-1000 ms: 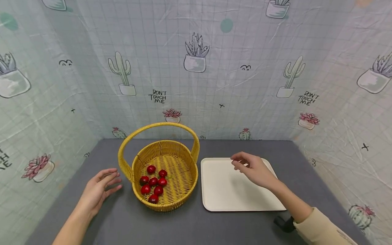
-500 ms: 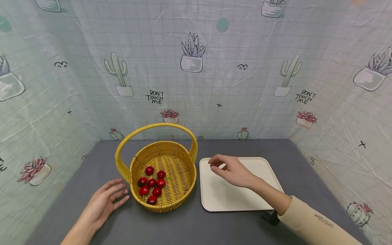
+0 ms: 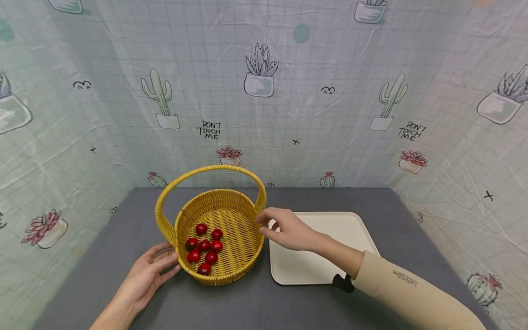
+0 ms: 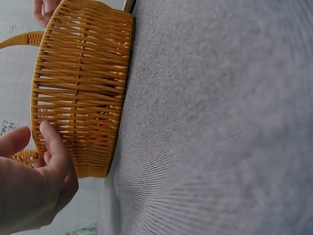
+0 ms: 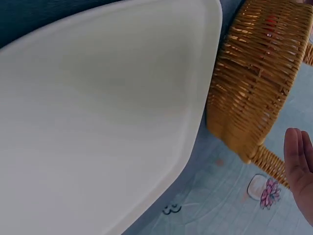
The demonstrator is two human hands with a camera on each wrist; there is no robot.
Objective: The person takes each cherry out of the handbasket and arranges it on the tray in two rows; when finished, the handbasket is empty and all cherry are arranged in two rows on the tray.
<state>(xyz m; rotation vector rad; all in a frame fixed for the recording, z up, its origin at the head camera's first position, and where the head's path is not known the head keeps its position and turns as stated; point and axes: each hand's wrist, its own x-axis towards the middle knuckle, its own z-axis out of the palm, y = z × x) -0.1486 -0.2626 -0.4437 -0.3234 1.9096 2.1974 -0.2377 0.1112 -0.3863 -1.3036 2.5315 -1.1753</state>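
A round yellow wicker basket with a tall arched handle stands on the grey table. Several dark red cherries lie in its left half. My left hand is at the basket's left side, its fingertips right at the wall below the handle's foot; in the left wrist view the thumb and fingers are loosely bent beside the weave. On the other side, my right hand hovers at the basket's right rim, thumb and fingers apart with nothing between them. In the right wrist view its fingers appear near the handle's base.
Right of the basket lies a cream rectangular tray, partly under my right forearm. A black strap piece hangs at the right sleeve. Behind the table rises a printed cloth backdrop with cactus drawings, also along both sides.
My right hand has moved left from over the tray to the basket's right rim. The left hand has come rightward to the basket's left side. Basket and cherries stay put.
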